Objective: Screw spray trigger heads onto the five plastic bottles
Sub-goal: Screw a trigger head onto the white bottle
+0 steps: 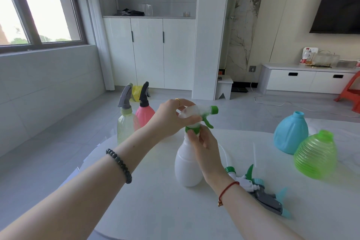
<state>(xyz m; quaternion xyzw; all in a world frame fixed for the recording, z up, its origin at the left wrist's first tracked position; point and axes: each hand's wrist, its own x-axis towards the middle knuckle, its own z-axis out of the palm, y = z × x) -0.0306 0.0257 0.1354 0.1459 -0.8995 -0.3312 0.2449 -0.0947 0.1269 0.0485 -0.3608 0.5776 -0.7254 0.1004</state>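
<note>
Both forearms reach over the white table (155,210). Closed around the white-and-green trigger head (196,113), the left hand (171,121) holds it atop the white bottle (187,163). Just below, the right hand (206,150) pinches the green collar (192,129). Right of that hand lie two loose trigger heads (259,191); beyond them stand blue (290,132) and green (315,156) uncapped bottles.

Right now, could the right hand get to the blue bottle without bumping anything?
Probably yes, once it lets go. The right hand is busy on the green collar of the white bottle. The blue bottle stands farther right across bare table, with only the green bottle beside it.
</note>
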